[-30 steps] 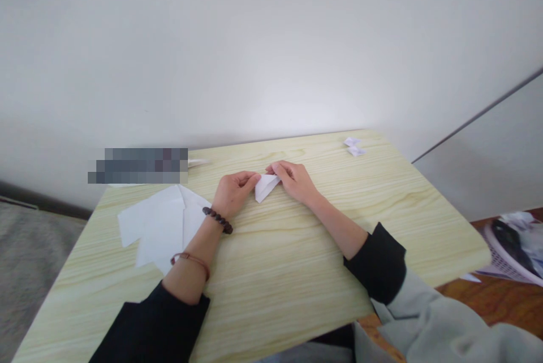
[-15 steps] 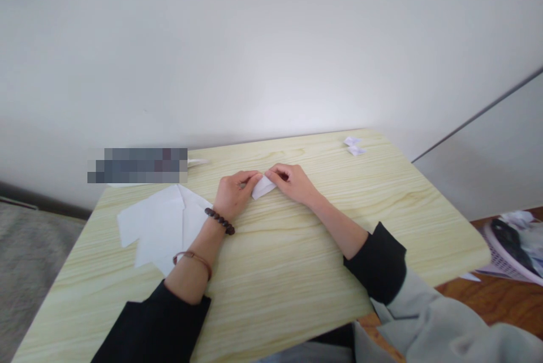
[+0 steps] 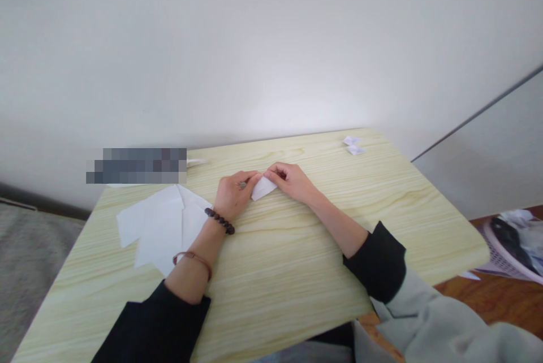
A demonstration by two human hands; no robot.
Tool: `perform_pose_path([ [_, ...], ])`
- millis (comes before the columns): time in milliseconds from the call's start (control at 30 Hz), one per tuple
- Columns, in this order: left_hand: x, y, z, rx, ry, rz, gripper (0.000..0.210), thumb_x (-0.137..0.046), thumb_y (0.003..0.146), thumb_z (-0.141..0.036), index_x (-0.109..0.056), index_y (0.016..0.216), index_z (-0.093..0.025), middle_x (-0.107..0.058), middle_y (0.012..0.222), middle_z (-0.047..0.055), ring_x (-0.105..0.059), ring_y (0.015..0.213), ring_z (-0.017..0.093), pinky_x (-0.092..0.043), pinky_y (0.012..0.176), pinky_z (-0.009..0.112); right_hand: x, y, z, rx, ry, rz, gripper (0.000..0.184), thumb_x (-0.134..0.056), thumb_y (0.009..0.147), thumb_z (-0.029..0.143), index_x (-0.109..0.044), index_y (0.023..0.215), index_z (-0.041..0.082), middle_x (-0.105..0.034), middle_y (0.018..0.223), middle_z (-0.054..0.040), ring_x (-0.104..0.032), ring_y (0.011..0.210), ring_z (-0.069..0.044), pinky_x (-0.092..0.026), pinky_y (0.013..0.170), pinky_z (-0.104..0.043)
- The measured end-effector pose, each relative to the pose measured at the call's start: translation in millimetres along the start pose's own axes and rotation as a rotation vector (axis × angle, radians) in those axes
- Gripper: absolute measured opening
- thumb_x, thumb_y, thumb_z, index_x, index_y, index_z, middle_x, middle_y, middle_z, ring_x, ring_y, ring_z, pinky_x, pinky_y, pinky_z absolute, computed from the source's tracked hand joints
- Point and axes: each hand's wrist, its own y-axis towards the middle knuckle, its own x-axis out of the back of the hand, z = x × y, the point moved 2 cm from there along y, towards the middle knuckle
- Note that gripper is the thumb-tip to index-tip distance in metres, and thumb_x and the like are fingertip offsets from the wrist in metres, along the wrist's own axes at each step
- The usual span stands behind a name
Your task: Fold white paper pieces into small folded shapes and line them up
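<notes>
Head view: folded white paper (image 3: 263, 188) over the table (image 3: 280, 272), left hand (image 3: 232, 193) pinching it from nine o'clock, right hand (image 3: 293, 182) from three. Creasing, apparently, though the grip hides the edge; the next press calls for aligned layers.

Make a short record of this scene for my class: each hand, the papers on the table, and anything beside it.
Left hand: pinches a small folded paper
Right hand: pinches the same paper
Table, left: overlapping white sheets
Table, far right: two folded white pieces
Beside table, right: pale purple basket
</notes>
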Motion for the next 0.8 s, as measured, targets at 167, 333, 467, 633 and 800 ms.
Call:
perform_pose_path([
  [167, -0.6, 0, 0, 0.024, -0.013, -0.006, 0.035, -0.049, 0.085, -0.041, -0.074, 0.090, -0.017, -0.074, 0.092, 0.003, -0.066, 0.087, 0.020, -0.048, 0.077, 0.024, -1, 1, 2, 0.023, -0.038, -0.017, 0.025, -0.051, 0.087, 0.036, -0.059, 0.077, 0.015, -0.056, 0.064, 0.0018, -0.045, 0.057, -0.009, -0.035, 0.055, -0.021],
  [333, -0.3, 1, -1, 0.067, -0.043, 0.010, 0.034, -0.050, 0.084, -0.039, -0.074, 0.087, -0.015, -0.074, 0.088, 0.002, -0.065, 0.082, 0.019, -0.048, 0.070, 0.023, -1, 2, 3, 0.065, -0.080, -0.039, 0.024, -0.051, 0.088, 0.035, -0.059, 0.076, 0.015, -0.055, 0.064, 0.0022, -0.044, 0.056, -0.008, -0.034, 0.057, -0.021],
  [467, 0.1, 1, -2, 0.095, -0.061, 0.014, 0.033, -0.051, 0.083, -0.037, -0.074, 0.084, -0.013, -0.074, 0.081, 0.002, -0.064, 0.076, 0.018, -0.046, 0.065, 0.022, 0, 2, 2, 0.038, -0.038, -0.011, 0.024, -0.053, 0.087, 0.036, -0.059, 0.077, 0.015, -0.056, 0.065, 0.0019, -0.045, 0.057, -0.009, -0.034, 0.056, -0.021],
  [633, 0.6, 2, 3, 0.095, -0.058, -0.014, 0.032, -0.052, 0.082, -0.037, -0.074, 0.082, -0.014, -0.073, 0.078, 0.001, -0.064, 0.074, 0.018, -0.045, 0.063, 0.022, 5, 3, 1, 0.032, -0.043, 0.029, 0.024, -0.054, 0.086, 0.035, -0.060, 0.077, 0.014, -0.054, 0.062, 0.0028, -0.043, 0.055, -0.008, -0.032, 0.054, -0.021],
  [800, 1.9, 2, 6, 0.108, -0.068, -0.031, 0.032, -0.053, 0.082, -0.037, -0.074, 0.081, -0.014, -0.072, 0.075, 0.000, -0.063, 0.072, 0.018, -0.044, 0.062, 0.022, 10, 2, 1, 0.072, -0.078, 0.065, 0.020, -0.052, 0.087, 0.030, -0.060, 0.079, 0.014, -0.052, 0.063, 0.0029, -0.042, 0.056, -0.008, -0.032, 0.055, -0.021],
])
